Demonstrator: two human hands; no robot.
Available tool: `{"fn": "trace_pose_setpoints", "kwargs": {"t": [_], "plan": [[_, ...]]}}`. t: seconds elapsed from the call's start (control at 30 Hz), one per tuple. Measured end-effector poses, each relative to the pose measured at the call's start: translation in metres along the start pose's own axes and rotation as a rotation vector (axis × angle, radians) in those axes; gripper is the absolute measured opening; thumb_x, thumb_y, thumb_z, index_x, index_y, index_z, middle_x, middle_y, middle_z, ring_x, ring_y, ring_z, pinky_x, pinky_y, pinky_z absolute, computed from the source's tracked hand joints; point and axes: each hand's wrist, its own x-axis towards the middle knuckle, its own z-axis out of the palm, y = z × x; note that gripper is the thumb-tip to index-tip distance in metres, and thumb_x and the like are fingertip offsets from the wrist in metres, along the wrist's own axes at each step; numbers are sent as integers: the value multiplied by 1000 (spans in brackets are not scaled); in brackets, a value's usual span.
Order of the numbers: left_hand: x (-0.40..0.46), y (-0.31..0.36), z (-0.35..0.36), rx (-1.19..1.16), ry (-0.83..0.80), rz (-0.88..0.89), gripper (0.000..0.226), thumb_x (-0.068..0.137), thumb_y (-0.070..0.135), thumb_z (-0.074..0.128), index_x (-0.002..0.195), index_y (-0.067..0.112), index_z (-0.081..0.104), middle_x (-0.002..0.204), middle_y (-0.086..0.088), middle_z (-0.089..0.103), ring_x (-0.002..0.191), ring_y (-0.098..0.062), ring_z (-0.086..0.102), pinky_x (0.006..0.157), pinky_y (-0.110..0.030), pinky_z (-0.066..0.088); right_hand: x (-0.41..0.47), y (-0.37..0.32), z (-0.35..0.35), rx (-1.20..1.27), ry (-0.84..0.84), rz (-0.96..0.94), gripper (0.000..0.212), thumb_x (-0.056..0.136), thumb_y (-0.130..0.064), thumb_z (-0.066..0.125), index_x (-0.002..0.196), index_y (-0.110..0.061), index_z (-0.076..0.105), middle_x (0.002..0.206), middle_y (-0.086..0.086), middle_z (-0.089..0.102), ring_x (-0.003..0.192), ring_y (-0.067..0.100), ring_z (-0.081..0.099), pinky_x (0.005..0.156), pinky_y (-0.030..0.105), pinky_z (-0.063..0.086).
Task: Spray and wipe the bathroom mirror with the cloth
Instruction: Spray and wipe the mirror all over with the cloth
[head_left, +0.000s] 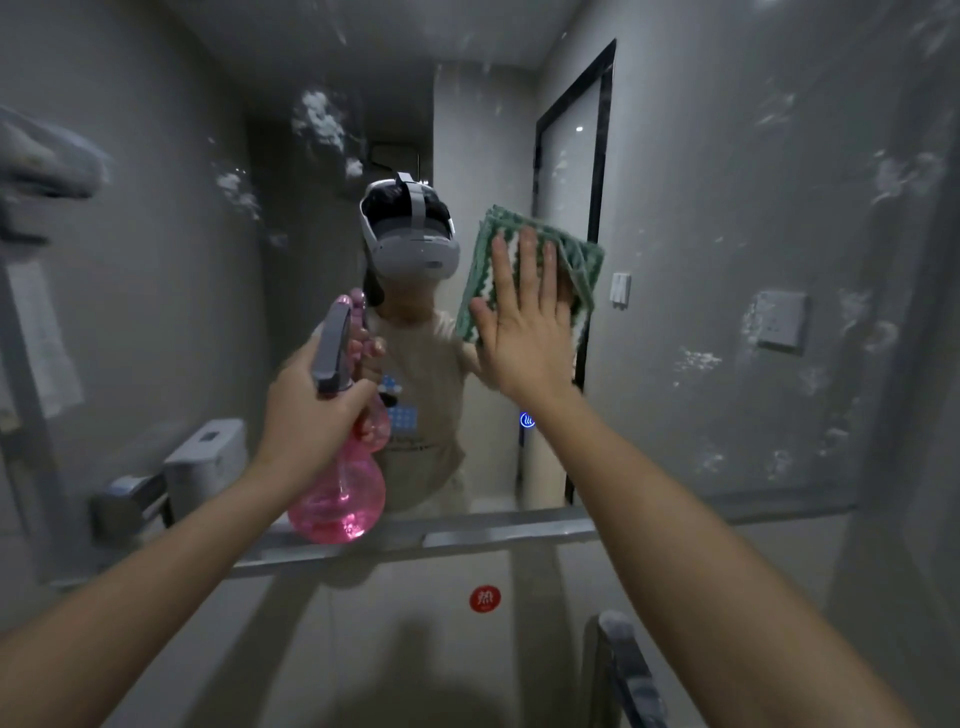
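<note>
**At mirror: wipe step under way, foam patches outstanding**

Right hand (524, 317) lies flat, fingers straight and spread, pressing green-white cloth (530, 270) onto mirror (727, 260) approx. centre. Left hand (311, 410) grips neck of pink spray bottle (343, 499), held near the glass, lower centre.

Recommend: keep palm flat w/ even pressure, overlapping passes, working outward to the white foam patches upper left (319, 122) and right side (696, 361); refold cloth once damp, else streaks likely.

Surroundings: ledge (467, 535) along mirror's lower edge; red round sticker (484, 598) below; tap (621, 660) bottom right. Bottle and left forearm obstruct lower-left glass; judged best set down.
</note>
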Motion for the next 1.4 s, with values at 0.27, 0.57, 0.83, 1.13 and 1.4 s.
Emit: {"fn": "trace_pose_setpoints", "kwargs": {"t": [0.27,0.57,0.83,1.13,1.4], "plan": [[-20,-24,0,66,-4,-43,44,73,9,69,115,13,58,67,1,59,61,-23,56,67,-44,50,-126,-33,45,54,-87,-99,68,99,-51,23,151,-24,-11,158,5,-19,147,27,-6,118,45,3],[-12,-8,-6,138,-5,34,27,80,-3,64,94,19,56,72,5,57,57,6,55,53,-8,40,-31,6,3,-51,-163,-232,59,96,-57,3,147,-30,-10,157,1,-5,145,21,1,112,36,15],[-11,-11,7,102,-15,31,35,78,-5,64,105,17,61,72,13,60,58,8,57,57,-8,42,27,30,-21,-58,-52,-67,63,101,-49,24,153,-19,7,160,10,1,147,28,-2,114,33,-8],[-29,-19,6,137,-15,-2,34,76,-4,65,80,29,56,59,23,62,52,3,55,55,-16,43,-44,20,9,-52,-32,-72,63,100,-51,16,151,-17,6,158,15,12,145,22,-12,113,43,10],[-23,-2,-28,143,39,36,28,79,-6,61,90,19,54,64,5,57,50,5,55,45,-7,39,-20,-29,11,-16,-7,-155,65,100,-50,18,150,-10,17,155,19,22,142,34,9,112,43,10]]}}
